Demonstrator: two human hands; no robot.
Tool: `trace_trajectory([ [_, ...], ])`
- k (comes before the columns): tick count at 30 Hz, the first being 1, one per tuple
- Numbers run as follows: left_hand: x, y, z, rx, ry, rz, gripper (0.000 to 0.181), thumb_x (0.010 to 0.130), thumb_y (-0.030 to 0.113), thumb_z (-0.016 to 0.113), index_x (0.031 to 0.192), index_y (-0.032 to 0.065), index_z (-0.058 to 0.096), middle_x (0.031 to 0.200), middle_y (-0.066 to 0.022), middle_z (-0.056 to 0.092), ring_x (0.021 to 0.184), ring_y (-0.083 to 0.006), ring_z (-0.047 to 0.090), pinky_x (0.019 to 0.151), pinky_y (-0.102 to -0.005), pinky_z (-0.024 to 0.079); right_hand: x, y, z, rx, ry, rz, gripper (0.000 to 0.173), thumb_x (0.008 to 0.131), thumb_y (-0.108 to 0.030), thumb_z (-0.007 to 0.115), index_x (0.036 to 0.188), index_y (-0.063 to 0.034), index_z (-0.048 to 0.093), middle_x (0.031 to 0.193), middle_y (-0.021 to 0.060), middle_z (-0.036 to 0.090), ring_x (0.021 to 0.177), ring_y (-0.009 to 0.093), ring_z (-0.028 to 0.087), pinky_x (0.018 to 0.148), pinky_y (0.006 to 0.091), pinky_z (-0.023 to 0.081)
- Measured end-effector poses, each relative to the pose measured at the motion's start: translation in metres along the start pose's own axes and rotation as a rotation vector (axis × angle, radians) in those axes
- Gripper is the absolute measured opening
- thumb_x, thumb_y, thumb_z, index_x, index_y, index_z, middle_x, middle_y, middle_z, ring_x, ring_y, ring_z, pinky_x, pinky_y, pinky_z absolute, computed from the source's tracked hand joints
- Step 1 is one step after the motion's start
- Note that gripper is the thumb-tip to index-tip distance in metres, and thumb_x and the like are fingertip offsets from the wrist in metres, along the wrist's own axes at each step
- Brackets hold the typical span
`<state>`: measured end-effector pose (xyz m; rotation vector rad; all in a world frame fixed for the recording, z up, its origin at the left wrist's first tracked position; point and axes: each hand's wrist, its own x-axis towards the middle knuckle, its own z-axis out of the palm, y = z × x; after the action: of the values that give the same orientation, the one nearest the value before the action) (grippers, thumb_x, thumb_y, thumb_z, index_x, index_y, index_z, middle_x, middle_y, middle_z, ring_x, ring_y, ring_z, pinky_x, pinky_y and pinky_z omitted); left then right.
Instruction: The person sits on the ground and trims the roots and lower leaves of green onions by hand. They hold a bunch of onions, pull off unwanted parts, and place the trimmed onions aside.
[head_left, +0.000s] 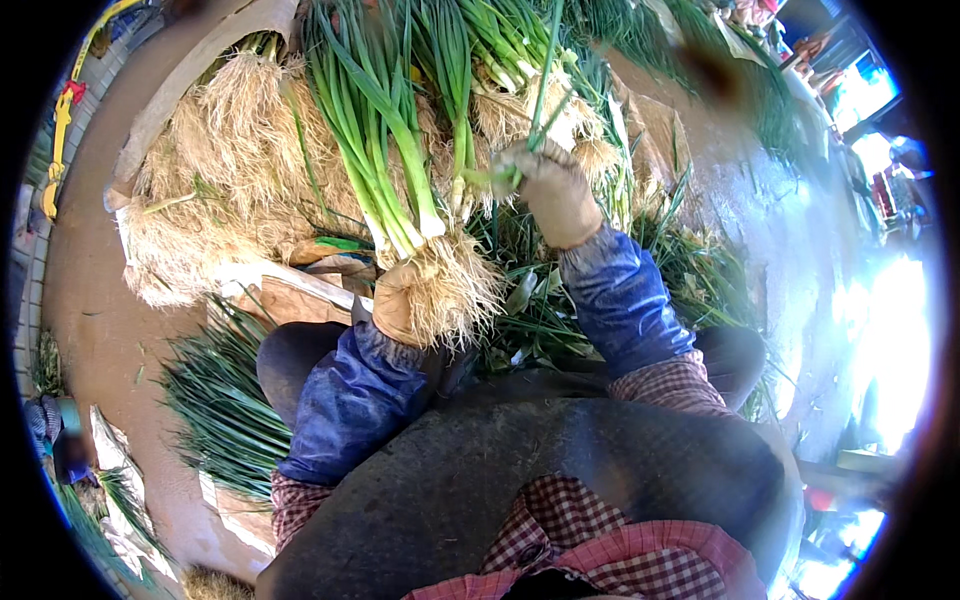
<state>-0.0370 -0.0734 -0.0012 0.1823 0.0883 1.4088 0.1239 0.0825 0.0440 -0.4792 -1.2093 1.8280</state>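
Observation:
My left hand (396, 304), in a tan work glove, grips a bunch of green onions (386, 150) close to its pale, hairy roots (459, 289). The stalks slant up and away from me, leaves at the far end. Higher and to the right, my gloved right hand (551, 191) is closed around a loose green leaf (538, 97) that sticks up from the fist. Its fingertips are blurred. Beneath the right forearm lies a heap of stripped leaves and trimmings (540, 315) between my knees.
Root-out bundles of green onions (232, 165) are piled at the far left, partly under brown sheeting (187, 67). More bundles (517, 52) lie beyond my right hand. By my left knee is a stack of green leaves (225, 397). Wet concrete floor (750, 202) stretches to the right.

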Motion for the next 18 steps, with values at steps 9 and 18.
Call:
trace_trajectory([
  [9, 0.002, 0.0, 0.002, 0.037, -0.02, -0.008, 0.057, 0.077, 0.018, 0.064, 0.128, -0.0043, 0.05, 0.116, -0.0234, 0.061, 0.103, -0.0365, 0.062, 0.092, -0.0499, 0.052, -0.052, -0.024, 0.021, -0.207, -0.558, 0.35, 0.018, 0.088, -0.02, 0.068, 0.087, -0.002, 0.064, 0.07, 0.0067, 0.059, 0.059, 0.015, 0.054, 0.052, 0.0288, 0.043],
  [18, -0.001, 0.004, -0.009, -0.042, -0.103, -0.036, 0.058, 0.082, 0.038, 0.061, 0.125, -0.0002, 0.051, 0.11, -0.0191, 0.057, 0.095, -0.0306, 0.059, 0.083, -0.0473, 0.053, -0.047, -0.013, -0.023, -0.874, -0.615, 0.428, 0.074, 0.089, -0.056, 0.055, 0.136, 0.0006, 0.046, 0.118, 0.0217, 0.063, 0.108, 0.025, 0.063, 0.089, 0.0394, 0.052],
])
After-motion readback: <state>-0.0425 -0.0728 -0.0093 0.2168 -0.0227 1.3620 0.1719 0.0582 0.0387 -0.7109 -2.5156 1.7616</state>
